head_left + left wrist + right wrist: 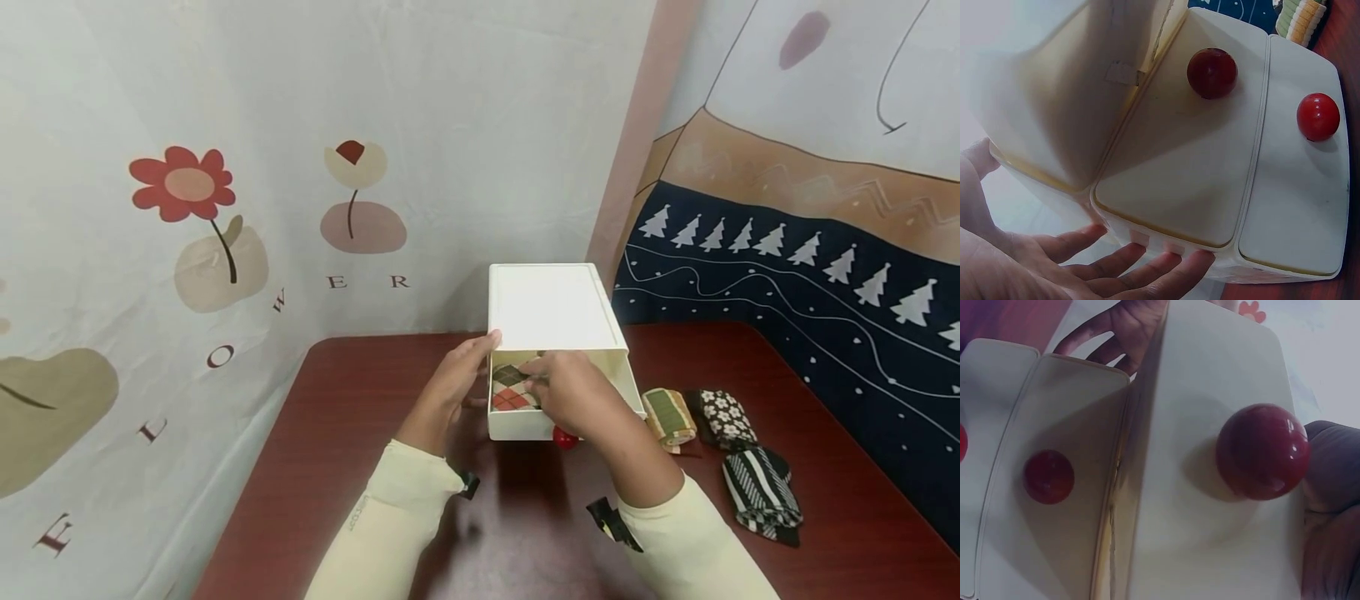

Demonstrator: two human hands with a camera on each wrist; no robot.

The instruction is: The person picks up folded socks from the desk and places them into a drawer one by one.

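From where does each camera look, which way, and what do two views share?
Head: on the head, looks forward and down at the table and white drawer unit; left hand, right hand and sleeves show.
Left wrist: on that wrist, faces two closed drawers; left hand at lower left.
Right wrist: on that wrist, faces the open drawer; right hand partly at right edge, left hand at top.
Shared by both wrist views: middle knob, left hand.

A dark reddish-brown table (360, 408) is bearing a white drawer box (551, 304), which is standing toward the far edge. To its right, three rolled socks are lying close together: a green-and-yellow sock (667, 417), a flowered sock (726, 415) and, nearer the front, a striped sock (759, 487).
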